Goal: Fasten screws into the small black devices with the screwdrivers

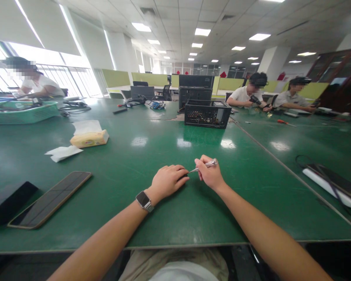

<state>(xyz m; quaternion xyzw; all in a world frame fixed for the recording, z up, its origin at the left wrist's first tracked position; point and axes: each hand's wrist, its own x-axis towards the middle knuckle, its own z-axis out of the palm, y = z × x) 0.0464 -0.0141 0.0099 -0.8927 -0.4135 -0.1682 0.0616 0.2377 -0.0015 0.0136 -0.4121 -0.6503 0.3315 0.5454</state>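
My right hand is closed around a slim silver screwdriver, whose thin tip points left toward the fingertips of my left hand. Low over the green table, my left hand has its fingers bent and close together around something small and dark, mostly hidden by the fingers. The screwdriver's tip meets or nearly meets this dark thing. A watch with a metal band is on my left wrist.
At left lie a phone, a black box, a tissue pack and a green basket. Ahead stands a black computer case. A white device and a red screwdriver lie right. Three people sit farther off.
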